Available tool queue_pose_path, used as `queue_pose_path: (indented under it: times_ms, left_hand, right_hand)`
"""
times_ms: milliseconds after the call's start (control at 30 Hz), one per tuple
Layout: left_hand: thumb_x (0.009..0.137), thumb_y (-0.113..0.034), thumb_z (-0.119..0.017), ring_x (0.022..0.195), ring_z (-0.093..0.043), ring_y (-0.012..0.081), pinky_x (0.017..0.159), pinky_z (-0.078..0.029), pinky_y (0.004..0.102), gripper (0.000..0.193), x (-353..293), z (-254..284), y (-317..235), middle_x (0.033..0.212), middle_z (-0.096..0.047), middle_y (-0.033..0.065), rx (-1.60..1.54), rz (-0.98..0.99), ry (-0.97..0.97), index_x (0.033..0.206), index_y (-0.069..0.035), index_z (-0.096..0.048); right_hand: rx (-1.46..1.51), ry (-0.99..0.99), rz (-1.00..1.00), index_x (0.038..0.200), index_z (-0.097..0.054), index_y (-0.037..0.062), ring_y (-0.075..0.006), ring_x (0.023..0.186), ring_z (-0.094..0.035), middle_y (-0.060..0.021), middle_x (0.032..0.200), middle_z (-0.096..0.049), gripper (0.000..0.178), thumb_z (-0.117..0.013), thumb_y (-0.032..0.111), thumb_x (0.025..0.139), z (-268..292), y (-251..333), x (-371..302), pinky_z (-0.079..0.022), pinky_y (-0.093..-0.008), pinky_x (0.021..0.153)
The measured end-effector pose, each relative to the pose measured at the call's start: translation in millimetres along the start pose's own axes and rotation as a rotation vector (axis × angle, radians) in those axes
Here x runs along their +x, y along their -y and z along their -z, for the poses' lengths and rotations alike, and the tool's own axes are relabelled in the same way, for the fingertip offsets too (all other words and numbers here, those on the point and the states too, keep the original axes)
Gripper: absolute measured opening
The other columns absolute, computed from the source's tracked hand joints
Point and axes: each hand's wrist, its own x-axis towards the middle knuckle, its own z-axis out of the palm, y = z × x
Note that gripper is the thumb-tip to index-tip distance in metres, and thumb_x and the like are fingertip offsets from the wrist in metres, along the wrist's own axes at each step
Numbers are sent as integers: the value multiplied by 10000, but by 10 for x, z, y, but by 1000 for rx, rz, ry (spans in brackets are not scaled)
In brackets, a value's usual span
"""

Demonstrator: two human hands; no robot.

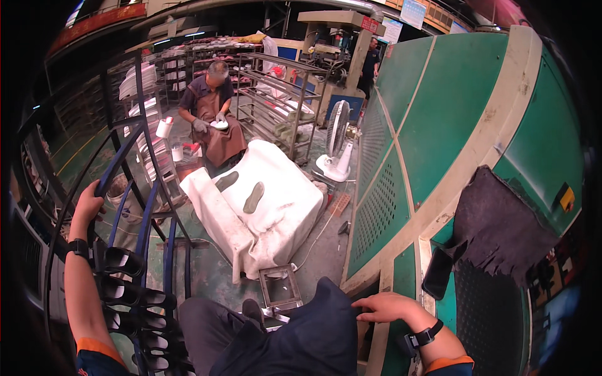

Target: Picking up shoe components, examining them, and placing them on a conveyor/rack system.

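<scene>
At the left, my left hand [89, 203] is closed around a bar of a tall metal rack [116, 164] with dark posts and blue rails. Black shoes [124, 260] with pale insides sit in rows on that rack, below the hand and beside my forearm. My right hand [389, 308] hovers by my knee, close to the dark blue cloth [313, 329] over my lap. Its fingers stretch loosely to the left and hold nothing; whether the fingertips touch the cloth I cannot tell. Two olive-green insole-shaped pieces [253, 198] lie on a white cloth-draped surface [285, 182] ahead.
A green machine cabinet [445, 106] fills the right side, with a dark ragged cloth [495, 219] and a phone-like black device [438, 273] on it. A white fan [337, 141] stands ahead. A seated co-worker [216, 113] in a brown apron holds a pale shoe. A metal frame [280, 287] lies near my feet.
</scene>
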Motion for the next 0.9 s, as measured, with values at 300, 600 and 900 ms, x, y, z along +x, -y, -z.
queue_pose_path:
  times_ms: [300,600,900]
  left_hand:
    - [757,29,-504,580,-662,217,417,-525,350,747,16,0,31,993,-646,164,-11,-30,-9,1483,-95,-372]
    - [762,23,-506,581,-660,222,428,-531,354,738,-36,18,-8,992,-647,170,23,-32,6,1480,-91,-375]
    - [764,21,-509,590,-667,229,434,-529,362,738,-15,-8,-24,1017,-644,179,30,-41,13,1480,-91,-374]
  right_hand:
    - [14,34,-29,1413,-501,155,-313,1013,-660,-104,1078,-703,591,-518,528,955,22,16,8,-509,-409,865]
    - [33,3,-5,1397,-520,156,-318,983,-670,-112,1039,-711,588,-529,535,948,-1,12,-8,-511,-411,859]
    - [108,113,-117,1399,-516,150,-362,1162,-598,-182,1221,-651,571,-551,476,932,187,171,-28,-466,-428,984]
